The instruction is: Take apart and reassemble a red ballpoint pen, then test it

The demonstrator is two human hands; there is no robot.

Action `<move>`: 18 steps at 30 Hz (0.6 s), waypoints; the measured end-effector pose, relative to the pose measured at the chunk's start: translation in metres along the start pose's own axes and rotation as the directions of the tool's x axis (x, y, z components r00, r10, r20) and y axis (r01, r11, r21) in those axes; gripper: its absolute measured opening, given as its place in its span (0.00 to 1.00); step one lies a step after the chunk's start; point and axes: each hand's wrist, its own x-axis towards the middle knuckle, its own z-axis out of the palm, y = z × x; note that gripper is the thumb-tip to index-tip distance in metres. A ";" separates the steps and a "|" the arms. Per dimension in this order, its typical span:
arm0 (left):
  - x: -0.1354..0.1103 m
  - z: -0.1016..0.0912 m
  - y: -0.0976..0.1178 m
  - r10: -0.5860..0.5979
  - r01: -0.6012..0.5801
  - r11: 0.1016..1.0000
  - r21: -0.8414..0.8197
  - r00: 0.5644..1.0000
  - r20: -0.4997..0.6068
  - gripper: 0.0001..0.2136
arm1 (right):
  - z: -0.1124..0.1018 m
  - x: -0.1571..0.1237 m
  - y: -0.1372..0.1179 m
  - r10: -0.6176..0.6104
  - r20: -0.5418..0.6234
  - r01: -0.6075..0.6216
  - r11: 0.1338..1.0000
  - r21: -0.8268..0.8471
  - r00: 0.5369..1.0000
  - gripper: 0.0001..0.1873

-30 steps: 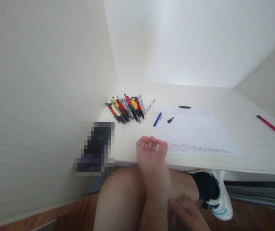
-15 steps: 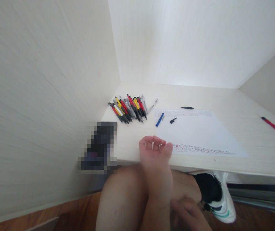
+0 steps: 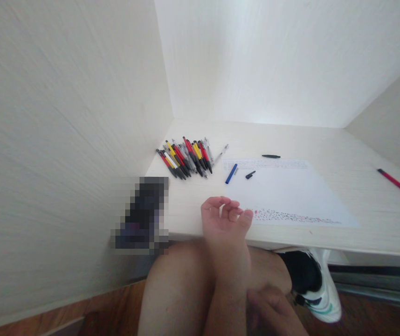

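Observation:
My left hand (image 3: 226, 219) is raised palm up at the front edge of the white desk (image 3: 193, 205), fingers loosely curled and apart, holding nothing. Its forearm runs down over my bare knee (image 3: 175, 289). My right hand (image 3: 273, 310) lies low at the bottom of the view against that forearm, blurred and partly cut off, so its fingers are unclear. Nearest the left hand is a white sheet of paper (image 3: 284, 191) with rows of small red and dark marks along its near edge.
A pile of several red, yellow, white and black pens (image 3: 186, 158) lies at the desk's left rear. A blue pen (image 3: 231, 173), a black cap (image 3: 250, 174) and a black pen (image 3: 270, 156) lie by the paper. A red pen (image 3: 399, 185) is far right. A white sneaker (image 3: 320, 294) sits under the desk.
The fingers of my left hand have curled and spread a little more. The view has shifted slightly; nothing on the desk has moved.

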 end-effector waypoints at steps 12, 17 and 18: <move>0.001 -0.002 -0.003 0.016 -0.016 1.000 0.019 1.000 -0.004 0.23 | 0.000 0.003 -0.005 -0.020 -0.003 0.020 0.999 -0.041 1.000 0.40; 0.009 -0.010 -0.019 0.062 -0.062 0.998 0.032 0.998 -0.021 0.24 | -0.001 0.002 -0.003 -0.003 0.003 0.003 1.000 -0.022 1.000 0.39; 0.010 -0.011 -0.021 0.070 -0.069 0.997 0.039 0.997 -0.031 0.25 | 0.000 0.002 -0.003 0.000 0.004 0.000 1.000 -0.017 1.000 0.39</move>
